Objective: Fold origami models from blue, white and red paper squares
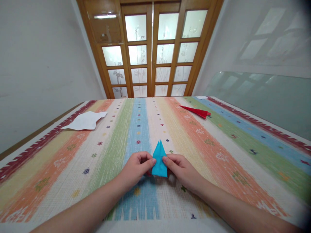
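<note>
Blue paper [159, 159], folded to a narrow shape with two sharp tips pointing away from the person, sits near the front middle of the desk [218, 152], pinched between both hands. Left hand [136, 168] is closed on its left edge, thumb and forefinger meeting at the fold; right hand [181, 170] is closed on its right edge in the same way. Whether the paper's lower end rests on the cloth or is lifted just off it cannot be told.

A striped cloth [116, 142] (green, blue, orange and cream bands with small flower marks) covers the desk. Far off on the left lies a white sheet [85, 121] with a ragged outline, flat on the cloth. Far off on the right lies a red paper [196, 111], folded to a long point. Both are well apart from the hands, and nothing stands between them and the blue paper.

Behind the desk is a wooden door [152, 48] with frosted panes. A small red patch shows under the left fingers; what it is cannot be made out. Both forearms are cut off by the bottom edge.
</note>
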Demonstrator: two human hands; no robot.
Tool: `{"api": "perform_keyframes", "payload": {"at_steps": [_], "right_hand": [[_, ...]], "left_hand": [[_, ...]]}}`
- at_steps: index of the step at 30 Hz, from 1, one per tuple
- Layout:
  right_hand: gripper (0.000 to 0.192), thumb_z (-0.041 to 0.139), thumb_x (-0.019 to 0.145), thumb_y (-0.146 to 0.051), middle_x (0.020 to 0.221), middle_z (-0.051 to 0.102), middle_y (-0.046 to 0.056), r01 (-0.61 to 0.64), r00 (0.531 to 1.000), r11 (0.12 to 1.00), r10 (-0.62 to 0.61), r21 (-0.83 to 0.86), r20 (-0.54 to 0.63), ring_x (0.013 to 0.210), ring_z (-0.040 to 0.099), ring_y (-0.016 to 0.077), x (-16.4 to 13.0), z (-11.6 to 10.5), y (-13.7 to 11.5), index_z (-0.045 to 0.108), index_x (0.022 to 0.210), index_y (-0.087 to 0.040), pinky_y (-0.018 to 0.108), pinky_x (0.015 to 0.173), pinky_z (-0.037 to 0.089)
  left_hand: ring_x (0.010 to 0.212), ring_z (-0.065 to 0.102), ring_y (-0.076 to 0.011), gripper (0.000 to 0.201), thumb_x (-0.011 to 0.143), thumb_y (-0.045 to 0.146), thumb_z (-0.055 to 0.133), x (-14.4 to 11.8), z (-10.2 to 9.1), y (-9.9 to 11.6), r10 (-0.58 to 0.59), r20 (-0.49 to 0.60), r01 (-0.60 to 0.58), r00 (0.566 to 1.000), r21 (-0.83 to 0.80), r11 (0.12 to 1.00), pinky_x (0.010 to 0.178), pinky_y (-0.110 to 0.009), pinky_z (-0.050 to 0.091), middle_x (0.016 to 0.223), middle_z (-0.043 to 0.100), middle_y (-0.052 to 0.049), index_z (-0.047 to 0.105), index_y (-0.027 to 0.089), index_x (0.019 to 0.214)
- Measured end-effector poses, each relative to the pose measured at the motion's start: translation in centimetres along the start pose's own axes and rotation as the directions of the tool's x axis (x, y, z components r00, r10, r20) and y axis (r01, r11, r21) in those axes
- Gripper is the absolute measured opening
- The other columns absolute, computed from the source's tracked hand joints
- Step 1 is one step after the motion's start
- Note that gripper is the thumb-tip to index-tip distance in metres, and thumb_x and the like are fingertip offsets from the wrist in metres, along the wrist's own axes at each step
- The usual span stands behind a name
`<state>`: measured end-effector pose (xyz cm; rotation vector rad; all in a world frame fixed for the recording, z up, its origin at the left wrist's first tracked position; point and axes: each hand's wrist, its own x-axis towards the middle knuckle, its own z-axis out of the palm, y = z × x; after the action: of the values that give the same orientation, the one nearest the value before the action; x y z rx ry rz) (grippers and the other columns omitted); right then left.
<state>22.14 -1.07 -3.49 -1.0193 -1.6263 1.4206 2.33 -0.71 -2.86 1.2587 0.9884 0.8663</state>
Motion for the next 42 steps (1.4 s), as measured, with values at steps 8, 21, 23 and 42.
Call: {"api": "perform_keyframes", "payload": {"at_steps": [8, 21, 23, 42], "right_hand": [[0.045, 0.056, 0.094, -0.058, 0.061, 0.055, -0.001, -0.03, 0.999, 1.0, 0.03, 0.001, -0.029, 0.055, 0.055, 0.0122, -0.1, 0.2, -0.1, 0.056, 0.07, -0.02, 0.024, 0.053, 0.044], [0.041, 0.06, 0.093, -0.045, 0.057, 0.051, -0.003, 0.052, 0.988, 0.986, -0.074, -0.161, -0.133, 0.055, 0.048, 0.0122, -0.7, 0.1, -0.6, 0.049, 0.062, -0.021, 0.027, 0.054, 0.037], [0.042, 0.057, 0.095, -0.045, 0.059, 0.052, -0.002, 0.061, 0.992, 0.976, -0.083, -0.21, -0.1, 0.056, 0.047, 0.0127, -0.7, 0.1, -0.6, 0.051, 0.062, -0.02, 0.027, 0.055, 0.036], [0.034, 0.042, 0.095, -0.019, 0.104, 0.073, 0.008, 0.206, 0.978, 0.956, -0.206, -0.209, 0.021, 0.098, 0.064, 0.0244, -1.1, 0.1, -0.8, 0.074, 0.104, -0.021, 0.038, 0.092, 0.049]], "left_hand": [[0.052, 0.052, -0.0111, 0.036, 0.079, 0.049, 0.071, -0.2, 0.0, 0.2, 0.018, 0.003, -0.018, 1.0, 0.024, 1.0, 0.053, -0.024, 0.043, 0.059, 0.056, 0.002, 0.057, 0.017, 0.072], [0.065, 0.052, -0.0118, 0.026, 0.086, 0.038, 0.067, -0.9, 0.5, 0.4, 0.208, -0.043, -0.201, 0.977, 0.137, 0.97, 0.058, -0.023, 0.04, 0.073, 0.059, 0.0, 0.059, 0.016, 0.074], [0.074, 0.056, -0.0135, 0.025, 0.086, 0.037, 0.068, -0.9, 0.5, 0.3, 0.234, -0.029, -0.229, 0.972, 0.108, 0.967, 0.062, -0.024, 0.042, 0.086, 0.063, -0.003, 0.06, 0.016, 0.076], [0.1, 0.069, -0.0211, 0.01, 0.083, 0.025, 0.075, -1.7, 0.3, 1.4, 0.411, 0.058, -0.403, 0.91, 0.357, 0.843, 0.075, -0.028, 0.055, 0.111, 0.075, -0.008, 0.076, 0.021, 0.092]]}}
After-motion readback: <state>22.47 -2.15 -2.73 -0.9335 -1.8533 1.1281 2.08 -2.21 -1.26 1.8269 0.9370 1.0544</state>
